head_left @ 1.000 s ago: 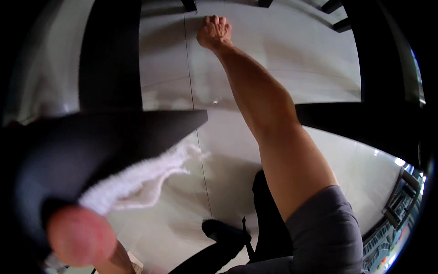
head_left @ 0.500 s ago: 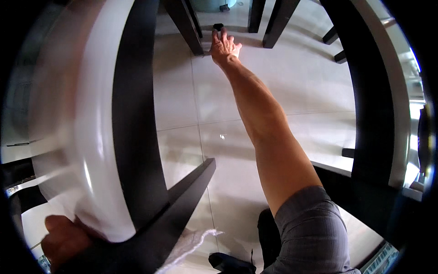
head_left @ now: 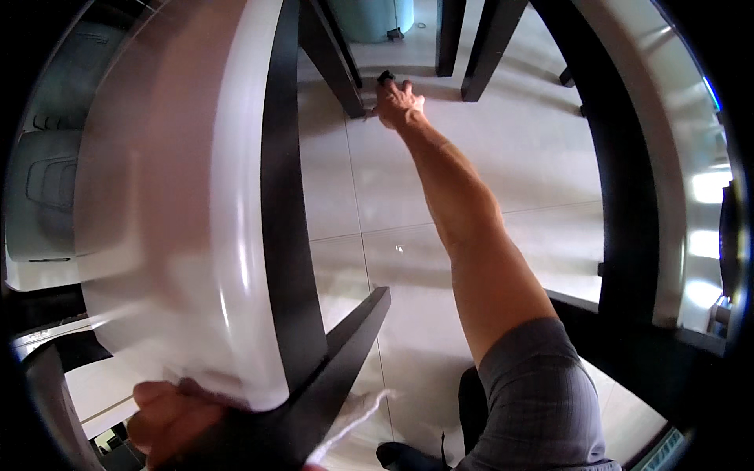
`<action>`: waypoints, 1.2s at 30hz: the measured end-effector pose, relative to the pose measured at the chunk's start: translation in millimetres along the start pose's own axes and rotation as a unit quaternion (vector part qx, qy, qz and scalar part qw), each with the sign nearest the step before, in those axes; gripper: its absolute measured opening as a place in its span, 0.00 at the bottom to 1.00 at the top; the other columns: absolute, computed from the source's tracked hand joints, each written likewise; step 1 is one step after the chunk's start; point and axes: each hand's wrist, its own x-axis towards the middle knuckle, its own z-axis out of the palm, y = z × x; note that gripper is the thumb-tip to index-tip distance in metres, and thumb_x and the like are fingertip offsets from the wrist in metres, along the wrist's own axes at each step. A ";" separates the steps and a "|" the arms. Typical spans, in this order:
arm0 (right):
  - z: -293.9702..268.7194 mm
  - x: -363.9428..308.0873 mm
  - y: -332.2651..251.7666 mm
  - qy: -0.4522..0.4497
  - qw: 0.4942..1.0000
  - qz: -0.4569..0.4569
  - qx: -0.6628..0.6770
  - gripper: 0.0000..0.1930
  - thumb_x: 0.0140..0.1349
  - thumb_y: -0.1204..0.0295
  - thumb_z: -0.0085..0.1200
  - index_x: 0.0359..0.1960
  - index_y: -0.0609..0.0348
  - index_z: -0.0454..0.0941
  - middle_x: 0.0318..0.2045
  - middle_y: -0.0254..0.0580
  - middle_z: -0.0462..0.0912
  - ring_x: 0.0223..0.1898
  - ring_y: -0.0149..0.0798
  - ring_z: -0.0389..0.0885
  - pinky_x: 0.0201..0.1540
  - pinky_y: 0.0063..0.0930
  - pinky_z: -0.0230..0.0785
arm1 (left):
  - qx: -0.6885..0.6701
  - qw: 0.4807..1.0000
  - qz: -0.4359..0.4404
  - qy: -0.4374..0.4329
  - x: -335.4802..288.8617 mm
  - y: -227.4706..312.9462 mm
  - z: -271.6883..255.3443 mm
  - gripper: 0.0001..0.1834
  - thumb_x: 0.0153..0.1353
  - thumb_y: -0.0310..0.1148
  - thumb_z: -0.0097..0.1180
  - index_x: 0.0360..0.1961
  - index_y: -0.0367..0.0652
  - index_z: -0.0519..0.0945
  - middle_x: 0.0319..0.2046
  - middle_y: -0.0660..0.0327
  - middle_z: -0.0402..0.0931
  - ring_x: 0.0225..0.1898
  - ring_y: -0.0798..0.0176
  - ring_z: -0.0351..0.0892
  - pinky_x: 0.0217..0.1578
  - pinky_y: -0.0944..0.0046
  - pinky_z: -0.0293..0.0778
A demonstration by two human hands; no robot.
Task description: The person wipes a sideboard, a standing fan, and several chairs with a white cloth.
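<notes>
My right arm stretches far ahead over the floor, and my right hand [head_left: 400, 105] is down low beside a dark furniture leg [head_left: 334, 59]. Its front fingers bend onto a small black object [head_left: 386, 77], whose kind is too small to tell; the other fingers stand a little apart. At the lower left, my left hand [head_left: 169, 416] is curled at the corner of a glossy white tabletop [head_left: 169, 196], its fingers bunched. A whitish cloth [head_left: 357, 412] hangs past the dark table frame near it; whether that hand holds it, I cannot tell.
Dark legs [head_left: 493, 51] stand around the far floor [head_left: 408, 165]. Behind them is a pale blue-green rounded container [head_left: 373, 20]. A slanted dark bar [head_left: 353, 322] juts out beneath the left table. Another dark-framed table edge [head_left: 636, 157] runs along the right. My dark shoe [head_left: 408, 457] shows below.
The view has shifted, so the tabletop and floor sit further right and lower. The black object now lies slightly closer to my right hand, whose fingers are more bent.
</notes>
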 end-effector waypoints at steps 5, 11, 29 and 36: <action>42.6 -60.3 -7.0 0.097 0.995 -0.021 0.025 0.24 0.73 0.70 0.43 0.70 0.46 0.69 0.69 0.31 0.66 0.72 0.47 0.59 0.56 0.63 0.68 | -0.026 1.000 -0.001 0.010 -1.0 1.5 -0.5 0.45 0.51 0.40 0.79 0.64 0.35 0.66 0.48 0.56 0.80 0.48 0.58 0.81 0.57 0.58 0.75; 98.8 -177.1 -2.7 0.196 0.971 -0.131 0.042 0.17 0.69 0.71 0.48 0.57 0.57 0.77 0.55 0.39 0.76 0.59 0.46 0.72 0.56 0.50 0.67 | -0.085 0.996 0.007 0.037 7.6 17.0 6.0 0.48 0.51 0.43 0.78 0.66 0.36 0.64 0.48 0.57 0.80 0.48 0.58 0.80 0.57 0.58 0.74; -172.2 -625.2 125.1 0.319 0.916 -0.215 0.114 0.12 0.60 0.74 0.63 0.46 0.55 0.83 0.32 0.42 0.79 0.39 0.49 0.79 0.45 0.44 0.72 | -0.028 0.975 0.064 0.209 45.6 49.0 28.9 0.48 0.48 0.36 0.75 0.67 0.31 0.62 0.48 0.43 0.73 0.47 0.38 0.72 0.50 0.41 0.69; -407.1 -650.1 170.4 0.598 0.777 -0.157 0.119 0.13 0.56 0.85 0.64 0.43 0.61 0.84 0.37 0.47 0.84 0.38 0.51 0.82 0.41 0.41 0.76 | -0.033 0.983 0.001 0.179 40.5 57.2 29.5 0.50 0.51 0.35 0.74 0.70 0.30 0.60 0.50 0.40 0.73 0.50 0.35 0.71 0.54 0.39 0.67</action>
